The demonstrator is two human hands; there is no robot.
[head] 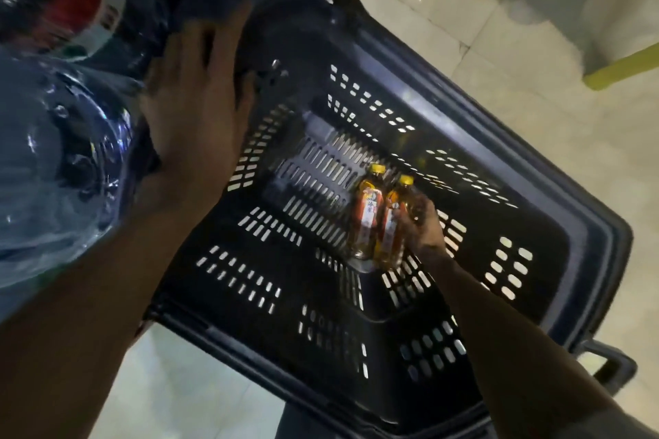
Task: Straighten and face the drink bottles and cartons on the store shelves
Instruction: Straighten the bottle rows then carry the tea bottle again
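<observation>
Hidden: the left edge is filled by blurred clear plastic, apparently large water jugs [53, 160]; their shape and count cannot be made out. A red and white blur [76, 7] at upper left is unreadable.
Cut off: both forearms leave the picture at the bottom; the basket's [535, 224] near rim runs out of view at the lower edge.
Hard to read: the bottle labels carry print too small and smeared to read. The bottle bases sit in shadow.
Bottles: two small amber drink bottles [379, 217] with yellow caps lie side by side, touching, on the basket floor toward its right wall, caps pointing away from the person.
Right hand: the right hand [420, 224] reaches down into the basket, fingers curled around the right-hand bottle of the pair, grasping it from the right side; the thumb is hidden behind the bottles.
Left hand: the left hand [199, 96] is raised at the basket's far left corner, back of the hand to the camera, fingers spread and fairly straight, lying against the dark rim there. Motion blur hides whether the fingertips hook over anything.
Basket: dark slotted plastic, standing on pale floor tiles [535, 110].
Shelf: yellow-edged shelving [620, 71] at upper right, contents washed out.
</observation>
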